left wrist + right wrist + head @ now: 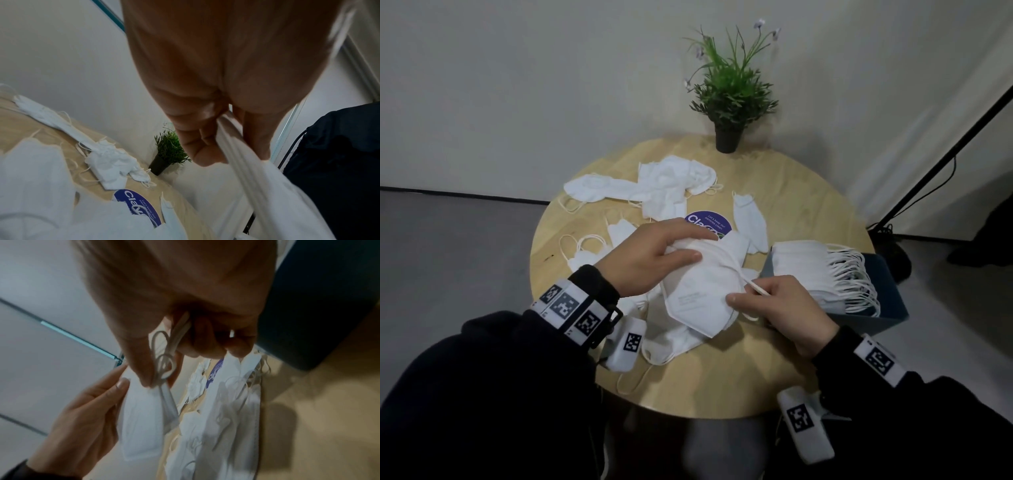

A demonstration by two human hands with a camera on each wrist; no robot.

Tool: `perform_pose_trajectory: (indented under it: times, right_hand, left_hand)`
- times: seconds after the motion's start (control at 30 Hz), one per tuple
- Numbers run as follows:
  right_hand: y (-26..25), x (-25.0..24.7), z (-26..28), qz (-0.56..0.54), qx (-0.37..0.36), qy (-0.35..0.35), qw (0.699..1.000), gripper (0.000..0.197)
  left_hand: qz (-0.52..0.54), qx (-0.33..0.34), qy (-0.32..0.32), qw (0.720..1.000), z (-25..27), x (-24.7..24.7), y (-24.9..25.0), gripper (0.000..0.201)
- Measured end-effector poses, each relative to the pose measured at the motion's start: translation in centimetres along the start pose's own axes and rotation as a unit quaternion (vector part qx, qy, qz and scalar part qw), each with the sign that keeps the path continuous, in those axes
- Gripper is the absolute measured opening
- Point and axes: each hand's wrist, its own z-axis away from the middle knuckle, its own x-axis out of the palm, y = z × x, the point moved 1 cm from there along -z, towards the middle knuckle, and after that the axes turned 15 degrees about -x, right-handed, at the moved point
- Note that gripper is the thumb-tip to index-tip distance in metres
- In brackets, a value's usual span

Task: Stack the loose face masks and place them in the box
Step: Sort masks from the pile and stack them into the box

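Note:
Above the middle of the round wooden table [801, 192] I hold a small stack of folded white masks [702, 291]. My left hand [703, 245] grips its far end, thumb on top. In the left wrist view the left hand [222, 146] pinches the edge of the held masks [257, 186]. My right hand [743, 294] pinches the near right edge together with the ear loops [164, 366]. A dark blue box [890, 284] stands at the table's right edge with a mask stack [801, 260] inside. Loose masks [664, 185] lie scattered behind and under my hands.
A potted plant [729, 99] stands at the table's far edge near the wall. A round purple sticker [707, 222] shows just beyond my left hand. A black stand pole [928, 154] leans at the right, over grey floor.

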Motion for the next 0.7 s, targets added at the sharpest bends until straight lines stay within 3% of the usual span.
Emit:
perform_pose_trajectory:
  times: [0.1, 0.2, 0.27, 0.33, 0.4, 0.43, 0.57, 0.7]
  right_hand:
    - [1.0, -0.6, -0.1, 0.027, 0.038, 0.002, 0.999, 0.033]
    - [1.3, -0.9, -0.2, -0.005, 0.063, 0.057, 0.996, 0.019]
    - [0.8, -0.9, -0.4, -0.073, 0.043, 0.117, 0.99, 0.017]
    - [0.1, -1.0, -0.6, -0.195, 0.025, 0.155, 0.968, 0.026]
    - [-0.4, -0.6, -0.4, -0.325, 0.053, 0.149, 0.933, 0.028]
    - [-0.4, -0.5, -0.3, -0.337, 0.057, 0.135, 0.93, 0.028]
    - [0.3, -0.2, -0.1, -0.083, -0.025, 0.077, 0.993, 0.012]
    - [0.9, 0.0, 0.3, -0.07, -0.036, 0.046, 0.996, 0.022]
  left_hand:
    - [-0.033, 0.007, -0.023, 0.999, 0.1, 0.2, -0.3, 0.034]
    - [-0.05, -0.001, -0.037, 0.998, 0.1, -0.1, -0.8, 0.035]
    - [-0.068, -0.002, -0.053, 0.996, 0.1, -0.2, -1.1, 0.034]
    - [-0.067, -0.004, -0.058, 0.996, 0.2, -0.2, -1.1, 0.034]
    - [-0.037, -0.009, -0.055, 0.998, 0.2, -0.3, -1.0, 0.034]
    - [-0.017, -0.011, -0.051, 0.998, 0.2, -0.4, -1.0, 0.034]
    - [0.084, -0.028, -0.06, 0.994, 0.3, -0.4, -0.4, 0.032]
    - [0.163, -0.024, -0.069, 0.984, 0.6, 0.6, 0.3, 0.029]
